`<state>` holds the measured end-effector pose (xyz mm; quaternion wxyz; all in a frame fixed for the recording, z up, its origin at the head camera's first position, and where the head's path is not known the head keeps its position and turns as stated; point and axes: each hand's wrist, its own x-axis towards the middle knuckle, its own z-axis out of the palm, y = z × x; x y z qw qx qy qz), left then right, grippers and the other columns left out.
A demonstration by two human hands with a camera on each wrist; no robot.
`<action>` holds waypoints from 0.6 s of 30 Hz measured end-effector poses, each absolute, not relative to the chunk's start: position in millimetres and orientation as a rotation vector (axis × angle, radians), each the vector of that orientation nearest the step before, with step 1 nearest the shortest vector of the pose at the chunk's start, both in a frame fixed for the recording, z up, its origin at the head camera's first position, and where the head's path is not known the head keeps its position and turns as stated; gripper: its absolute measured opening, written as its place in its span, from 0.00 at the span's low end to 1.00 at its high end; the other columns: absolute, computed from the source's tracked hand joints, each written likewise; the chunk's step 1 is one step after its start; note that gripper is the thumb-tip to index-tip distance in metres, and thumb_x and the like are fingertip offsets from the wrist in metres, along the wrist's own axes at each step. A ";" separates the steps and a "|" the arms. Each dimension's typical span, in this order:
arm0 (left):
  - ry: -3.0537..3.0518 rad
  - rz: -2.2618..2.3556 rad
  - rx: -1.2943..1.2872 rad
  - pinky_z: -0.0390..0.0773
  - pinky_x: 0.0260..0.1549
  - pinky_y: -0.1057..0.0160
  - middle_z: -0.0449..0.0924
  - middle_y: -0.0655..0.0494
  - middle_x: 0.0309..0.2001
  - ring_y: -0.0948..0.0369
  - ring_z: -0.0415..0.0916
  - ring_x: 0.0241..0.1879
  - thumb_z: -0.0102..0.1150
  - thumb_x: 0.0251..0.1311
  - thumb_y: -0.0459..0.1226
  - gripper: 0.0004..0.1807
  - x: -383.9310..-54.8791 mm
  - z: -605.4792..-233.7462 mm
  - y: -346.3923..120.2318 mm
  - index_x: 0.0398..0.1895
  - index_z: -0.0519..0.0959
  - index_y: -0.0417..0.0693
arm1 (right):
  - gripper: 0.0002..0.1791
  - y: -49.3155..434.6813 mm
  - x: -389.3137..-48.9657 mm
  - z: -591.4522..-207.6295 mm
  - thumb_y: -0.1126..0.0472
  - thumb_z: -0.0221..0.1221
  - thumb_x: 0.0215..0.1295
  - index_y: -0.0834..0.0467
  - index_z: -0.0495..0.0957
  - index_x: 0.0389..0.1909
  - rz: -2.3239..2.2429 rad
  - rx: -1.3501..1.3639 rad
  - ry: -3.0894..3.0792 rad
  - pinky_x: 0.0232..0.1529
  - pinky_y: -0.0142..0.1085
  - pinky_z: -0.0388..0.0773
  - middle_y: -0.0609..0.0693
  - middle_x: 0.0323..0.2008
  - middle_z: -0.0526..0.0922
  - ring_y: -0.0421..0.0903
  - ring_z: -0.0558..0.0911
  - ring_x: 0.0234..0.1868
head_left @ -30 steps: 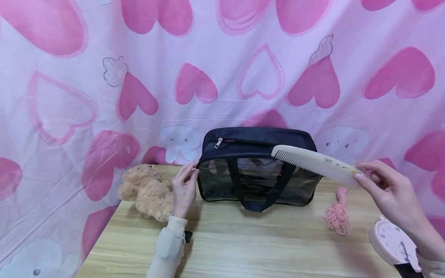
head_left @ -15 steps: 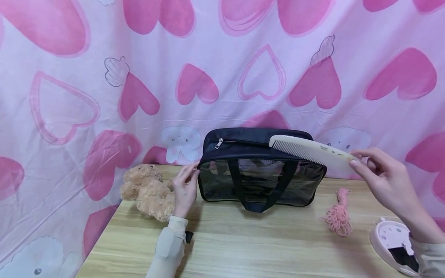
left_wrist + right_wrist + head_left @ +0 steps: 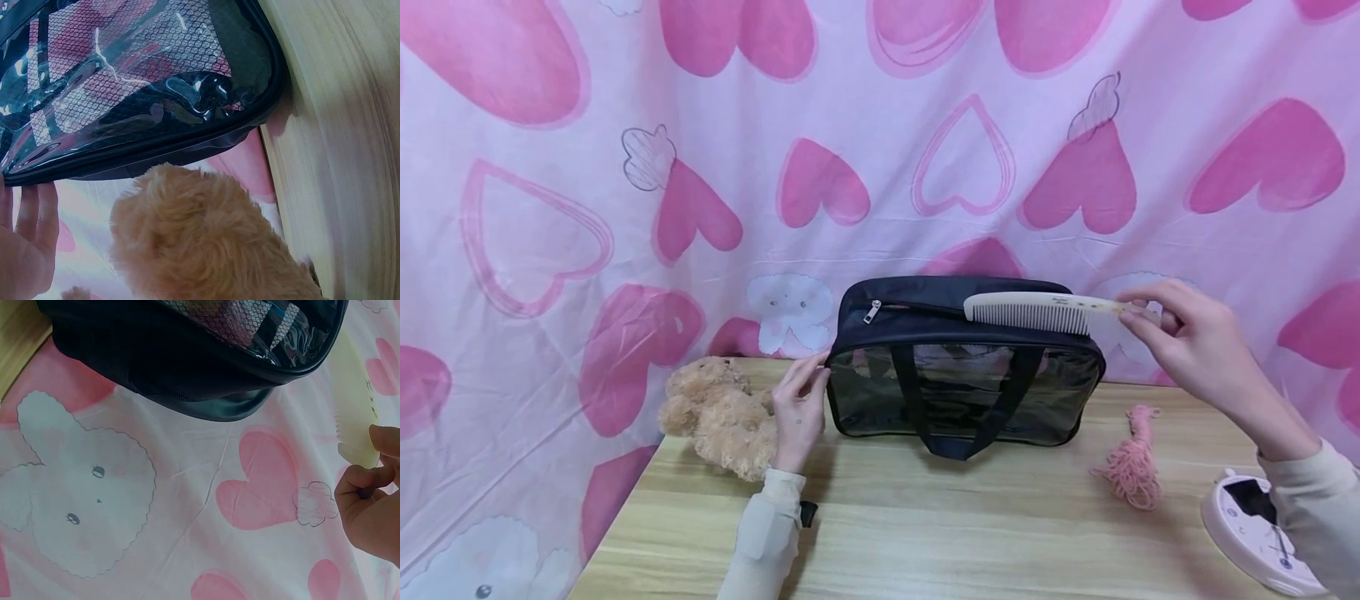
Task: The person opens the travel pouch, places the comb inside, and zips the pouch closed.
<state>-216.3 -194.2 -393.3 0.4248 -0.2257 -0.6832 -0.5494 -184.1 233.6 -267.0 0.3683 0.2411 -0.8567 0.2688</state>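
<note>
A black toiletry bag [image 3: 955, 312] with a see-through front and a hanging strap handle stands upright at the back of the table. My left hand [image 3: 800, 408] pinches the bag's upper left edge; in the left wrist view its fingers [image 3: 39, 219] reach up to the dark rim. On top of the bag, the metal zipper pull [image 3: 872, 312] lies at the left end of the zipper slit. My right hand [image 3: 1187, 333] pinches a cream-coloured comb [image 3: 1030, 310] by one end. The comb lies level across the bag's top in the head view, teeth facing down.
A fluffy tan plush toy [image 3: 722, 417] lies left of the bag, close to my left wrist. On the right of the wooden table [image 3: 970, 533] are a bundle of pink cord [image 3: 1133, 462] and a pale pink clock [image 3: 1243, 533], partly covered by my right sleeve. A heart-patterned curtain [image 3: 880, 100] hangs behind.
My right hand has moved left and upward with the comb, which has turned from slanting to nearly level over the bag's top. The left hand stays at the bag's edge.
</note>
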 end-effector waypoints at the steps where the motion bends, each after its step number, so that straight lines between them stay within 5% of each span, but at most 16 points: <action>1: -1.707 -1.372 -0.566 0.77 0.32 0.72 0.80 0.37 0.38 0.51 0.78 0.32 0.57 0.52 0.15 0.14 -216.4 -393.5 -194.2 0.43 0.80 0.26 | 0.17 233.0 -185.7 -266.4 0.76 0.66 0.51 0.57 0.83 0.41 0.676 0.628 -2.196 0.24 0.26 0.56 0.42 0.25 0.69 0.34 0.60 0.22; 18: -1.717 -1.398 -0.559 0.77 0.33 0.71 0.81 0.38 0.39 0.51 0.76 0.29 0.58 0.53 0.16 0.14 -215.3 -392.5 -194.3 0.44 0.81 0.28 | 0.15 222.7 -212.8 -266.8 0.73 0.69 0.46 0.57 0.84 0.37 0.458 0.746 -2.142 0.22 0.29 0.57 0.41 0.26 0.74 0.31 0.60 0.20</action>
